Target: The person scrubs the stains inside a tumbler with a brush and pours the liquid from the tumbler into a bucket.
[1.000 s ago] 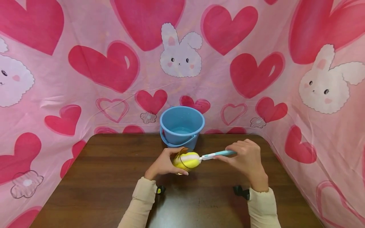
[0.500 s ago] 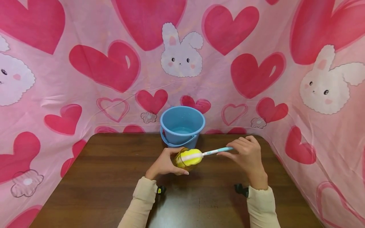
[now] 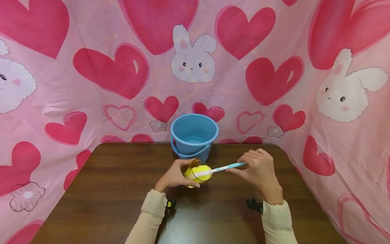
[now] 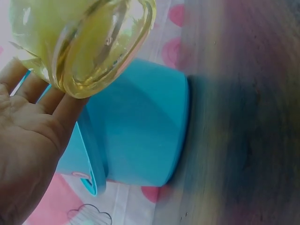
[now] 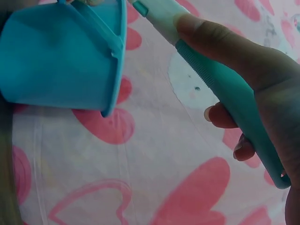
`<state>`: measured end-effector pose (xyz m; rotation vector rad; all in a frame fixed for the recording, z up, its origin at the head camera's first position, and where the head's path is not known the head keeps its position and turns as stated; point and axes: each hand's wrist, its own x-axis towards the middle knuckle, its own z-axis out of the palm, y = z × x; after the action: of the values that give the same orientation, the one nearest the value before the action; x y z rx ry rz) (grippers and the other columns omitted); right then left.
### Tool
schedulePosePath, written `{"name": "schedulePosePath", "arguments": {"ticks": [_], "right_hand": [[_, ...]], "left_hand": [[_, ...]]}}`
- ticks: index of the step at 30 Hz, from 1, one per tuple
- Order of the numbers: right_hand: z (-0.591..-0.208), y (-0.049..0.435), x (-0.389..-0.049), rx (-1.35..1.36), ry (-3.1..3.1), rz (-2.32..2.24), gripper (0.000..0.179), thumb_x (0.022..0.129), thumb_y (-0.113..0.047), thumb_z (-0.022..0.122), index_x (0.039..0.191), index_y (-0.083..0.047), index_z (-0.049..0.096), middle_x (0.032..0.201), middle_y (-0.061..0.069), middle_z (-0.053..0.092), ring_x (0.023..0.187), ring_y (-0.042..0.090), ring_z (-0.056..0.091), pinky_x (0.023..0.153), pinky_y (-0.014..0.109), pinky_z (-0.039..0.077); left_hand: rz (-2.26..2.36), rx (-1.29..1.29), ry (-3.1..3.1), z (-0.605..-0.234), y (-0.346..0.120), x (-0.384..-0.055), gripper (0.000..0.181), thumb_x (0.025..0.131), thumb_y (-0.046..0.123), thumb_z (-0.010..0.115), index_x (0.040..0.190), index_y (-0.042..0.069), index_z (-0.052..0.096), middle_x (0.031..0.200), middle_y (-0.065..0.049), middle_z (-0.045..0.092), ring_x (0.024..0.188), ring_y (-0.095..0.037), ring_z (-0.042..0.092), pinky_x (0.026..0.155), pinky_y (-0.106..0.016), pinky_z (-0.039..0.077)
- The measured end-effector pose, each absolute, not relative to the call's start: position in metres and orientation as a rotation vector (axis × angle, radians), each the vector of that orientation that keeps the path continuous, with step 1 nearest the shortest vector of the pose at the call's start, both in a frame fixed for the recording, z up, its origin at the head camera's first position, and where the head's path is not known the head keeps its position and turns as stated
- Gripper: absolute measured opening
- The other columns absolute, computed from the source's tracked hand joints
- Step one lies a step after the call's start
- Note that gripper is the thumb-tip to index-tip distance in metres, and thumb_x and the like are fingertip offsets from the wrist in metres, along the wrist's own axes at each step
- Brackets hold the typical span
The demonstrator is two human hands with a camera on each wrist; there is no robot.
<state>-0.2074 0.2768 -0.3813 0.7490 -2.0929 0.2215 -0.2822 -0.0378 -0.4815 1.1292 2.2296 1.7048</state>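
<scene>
Cup [image 4: 89,47], amber and see-through, held up off the surface [image 3: 115,189] near its middle, tilted, mouth toward the right. Left hand [image 3: 176,176] grips it from the left, thumb on the near side, fingers [image 4: 35,87] on the far side, spread only as wide as the cup. Brush [image 3: 229,166] comes in from the right: yellow-and-white sponge head [image 3: 203,172] partly inside the cup, pale blue and white handle slanting up to the right. Right hand [image 3: 259,168] has that handle pinched, thumb along one side, fingers bent round the other; no gap left. How deep the sponge sits is hard to judge through the tinted wall. Blue bucket [image 3: 188,148] stands upright just beyond the cup, at the surface's far edge, bail lowered on its near side. Pink cloth [image 3: 231,79] with hearts and rabbits hangs behind.
</scene>
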Motion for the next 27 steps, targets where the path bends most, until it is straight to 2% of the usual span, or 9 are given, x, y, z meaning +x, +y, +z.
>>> {"name": "schedulePosePath", "arguments": {"ticks": [5,8,16,23,27], "right_hand": [[-0.377,0.29,-0.203,0.71,-2.048,0.263,0.06,0.077,-0.068,0.077,0.065,-0.01,0.074,0.061,0.001,0.068,0.05,0.015,0.057,0.056,0.034,0.042],[-0.374,0.295,-0.201,0.704,-1.973,0.289,0.063,0.08,-0.07,0.073,0.065,-0.009,0.074,0.06,0.002,0.068,0.049,0.017,0.057,0.056,0.036,0.043],[-0.376,0.286,-0.204,0.706,-1.99,0.278,0.067,0.082,-0.074,0.067,0.065,-0.009,0.074,0.06,0.002,0.069,0.049,0.016,0.058,0.055,0.036,0.044],[-0.383,0.272,-0.207,0.721,-2.103,0.207,0.078,0.087,-0.08,0.05,0.064,-0.01,0.073,0.06,0.001,0.068,0.05,0.014,0.056,0.055,0.032,0.044],[-0.383,0.272,-0.207,0.714,-2.116,0.187,0.079,0.087,-0.081,0.049,0.064,-0.01,0.073,0.06,0.001,0.068,0.049,0.013,0.056,0.054,0.031,0.044]], "left_hand": [[1.681,1.103,2.215,-0.481,-0.033,-0.28,0.076,0.071,0.02,0.094,0.14,0.011,0.062,0.131,0.002,0.068,0.118,-0.02,0.059,0.102,-0.041,0.051],[1.688,1.083,2.21,-0.481,-0.032,-0.28,0.076,0.071,0.019,0.094,0.139,0.009,0.062,0.132,0.001,0.068,0.118,-0.021,0.059,0.104,-0.04,0.05],[1.693,1.105,2.228,-0.481,-0.035,-0.28,0.077,0.07,0.022,0.095,0.14,0.023,0.062,0.132,0.011,0.067,0.121,-0.016,0.059,0.105,-0.038,0.049],[1.666,1.143,2.238,-0.479,-0.032,-0.278,0.076,0.068,0.027,0.097,0.137,0.026,0.065,0.127,0.013,0.069,0.117,-0.014,0.06,0.104,-0.038,0.05],[1.664,1.126,2.247,-0.48,-0.031,-0.278,0.078,0.067,0.025,0.097,0.137,0.024,0.065,0.127,0.011,0.069,0.116,-0.014,0.06,0.103,-0.039,0.05]]}}
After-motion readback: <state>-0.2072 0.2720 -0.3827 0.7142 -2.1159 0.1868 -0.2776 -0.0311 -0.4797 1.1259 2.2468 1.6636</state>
